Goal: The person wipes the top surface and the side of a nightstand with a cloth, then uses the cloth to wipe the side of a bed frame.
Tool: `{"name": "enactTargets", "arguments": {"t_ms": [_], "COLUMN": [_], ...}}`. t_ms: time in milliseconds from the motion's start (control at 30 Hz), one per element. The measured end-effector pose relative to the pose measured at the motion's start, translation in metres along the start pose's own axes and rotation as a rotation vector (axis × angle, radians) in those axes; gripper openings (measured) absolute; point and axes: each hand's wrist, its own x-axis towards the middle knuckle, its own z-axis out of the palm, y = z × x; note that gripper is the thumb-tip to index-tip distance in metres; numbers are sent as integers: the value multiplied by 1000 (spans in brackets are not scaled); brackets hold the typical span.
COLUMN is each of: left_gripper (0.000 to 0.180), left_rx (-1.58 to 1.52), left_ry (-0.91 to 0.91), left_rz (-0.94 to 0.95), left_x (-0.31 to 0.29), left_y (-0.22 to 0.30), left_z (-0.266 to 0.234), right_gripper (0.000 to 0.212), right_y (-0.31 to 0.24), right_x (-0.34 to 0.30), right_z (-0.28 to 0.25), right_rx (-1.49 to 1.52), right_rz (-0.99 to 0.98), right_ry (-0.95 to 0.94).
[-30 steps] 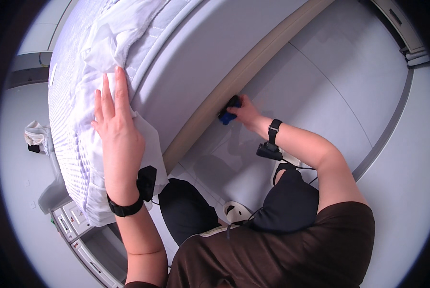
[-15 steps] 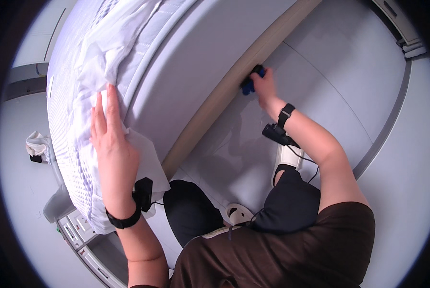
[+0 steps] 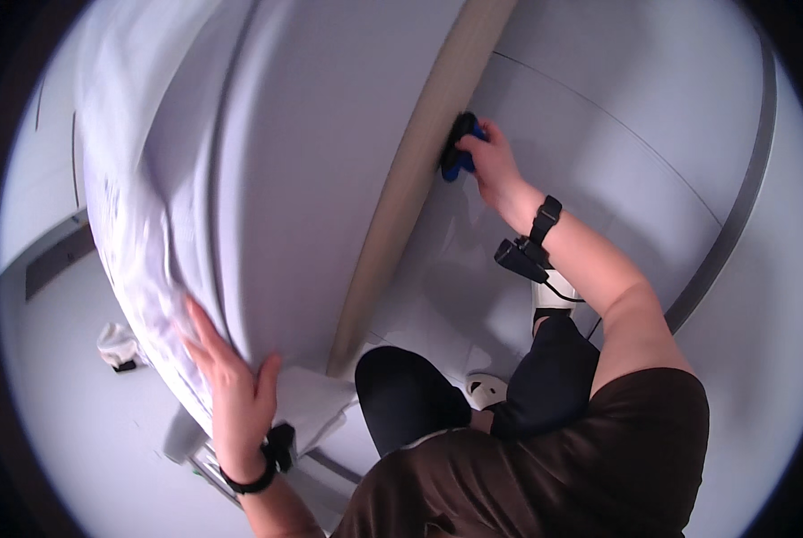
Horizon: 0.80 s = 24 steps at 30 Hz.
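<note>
My right hand (image 3: 495, 166) grips a small black-and-blue hand tool (image 3: 458, 148), perhaps a brush, and holds it against the long beige rail (image 3: 410, 170) at the foot of the bed's side. Its underside is hidden, so its exact kind is unclear. On the left, my left hand (image 3: 235, 386) lies with fingers stretched out on the white bedding (image 3: 141, 242), close to the edge of the mattress (image 3: 303, 152). Nothing is in that hand. Each wrist wears a black strap with a small black device.
Grey floor tiles (image 3: 616, 197) run along the rail, bordered by a dark strip (image 3: 733, 224). My bent knee (image 3: 406, 390) is beside the rail's near end. A white cloth bundle (image 3: 119, 345) lies beyond the bed at far left. White drawers (image 3: 43, 179) stand behind it.
My view has turned, so the bed now stands steeper. My left hand has slid nearer along the bedding, its thumb spread. My right hand keeps the tool at the rail.
</note>
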Motion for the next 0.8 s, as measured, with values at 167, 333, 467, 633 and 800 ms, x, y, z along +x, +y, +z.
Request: {"name": "enactTargets", "arguments": {"t_ms": [167,333,467,633,800], "left_gripper": [103,103,102,101,104], "left_rx": [-5,158,214,242,184], "left_ry": [-197,-278,-194,-166,-238], "left_rz": [-87,-107,-82,-141,-225], "left_x": [-3,7,11,10,9], "left_y": [-4,-5,-4,2,14], "left_z": [-5,-6,5,6,-2], "right_gripper": [32,31,32,37,38], "right_y": [-27,-11,-19,-62,-83], "right_x": [14,-7,-53,-109,-146], "right_z": [1,-3,-22,-43,-108], "right_rx": [154,195,93,-559,-980], "right_rz": [45,176,463,314,81], "right_ry": [78,-7,-186,-240,-146]}}
